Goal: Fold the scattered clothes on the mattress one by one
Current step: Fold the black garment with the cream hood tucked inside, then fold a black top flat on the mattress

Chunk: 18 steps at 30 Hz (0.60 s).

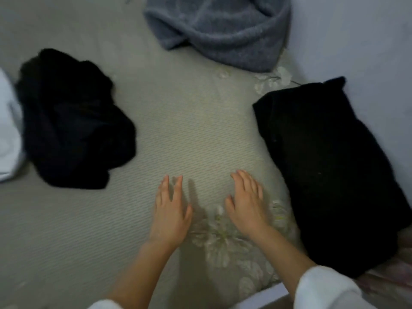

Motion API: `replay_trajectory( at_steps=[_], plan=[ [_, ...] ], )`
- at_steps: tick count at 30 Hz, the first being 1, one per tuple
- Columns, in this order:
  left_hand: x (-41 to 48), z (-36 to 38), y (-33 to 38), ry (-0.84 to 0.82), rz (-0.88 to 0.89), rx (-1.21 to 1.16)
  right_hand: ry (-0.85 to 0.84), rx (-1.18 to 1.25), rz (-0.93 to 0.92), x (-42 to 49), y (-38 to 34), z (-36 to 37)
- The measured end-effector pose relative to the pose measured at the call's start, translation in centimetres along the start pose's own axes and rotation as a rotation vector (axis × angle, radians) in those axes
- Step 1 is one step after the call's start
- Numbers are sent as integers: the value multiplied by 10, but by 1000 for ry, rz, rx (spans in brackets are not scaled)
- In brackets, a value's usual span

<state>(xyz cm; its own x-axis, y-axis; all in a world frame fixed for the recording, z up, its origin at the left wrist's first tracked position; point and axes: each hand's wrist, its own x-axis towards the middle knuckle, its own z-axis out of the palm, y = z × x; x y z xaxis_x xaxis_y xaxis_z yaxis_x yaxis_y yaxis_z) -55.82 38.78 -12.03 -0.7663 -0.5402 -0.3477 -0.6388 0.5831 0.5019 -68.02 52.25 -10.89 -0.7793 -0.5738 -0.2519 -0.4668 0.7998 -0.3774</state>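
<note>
On the mattress: crumpled black garment at left of frame, grey fleece top centre, folded black garment at right beside the wall. The left hand and right hand, lower centre, are palms down over the mattress, fingers straight and spread, holding nothing. A white cloth lies at the left edge.

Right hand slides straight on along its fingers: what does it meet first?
Only bare mattress ahead of the right hand, then probably the grey fleecy garment; depth is unclear.
</note>
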Motion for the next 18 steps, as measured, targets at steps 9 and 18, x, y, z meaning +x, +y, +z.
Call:
replay_trajectory(
  at_steps=[9,18],
  plan=[
    [-34,-79,-155,148,-180,7,-267,-129,-246,16,-162,69],
    [20,-138,-264,258,-45,97,29,-2,-223,95,-277,98]
  ],
)
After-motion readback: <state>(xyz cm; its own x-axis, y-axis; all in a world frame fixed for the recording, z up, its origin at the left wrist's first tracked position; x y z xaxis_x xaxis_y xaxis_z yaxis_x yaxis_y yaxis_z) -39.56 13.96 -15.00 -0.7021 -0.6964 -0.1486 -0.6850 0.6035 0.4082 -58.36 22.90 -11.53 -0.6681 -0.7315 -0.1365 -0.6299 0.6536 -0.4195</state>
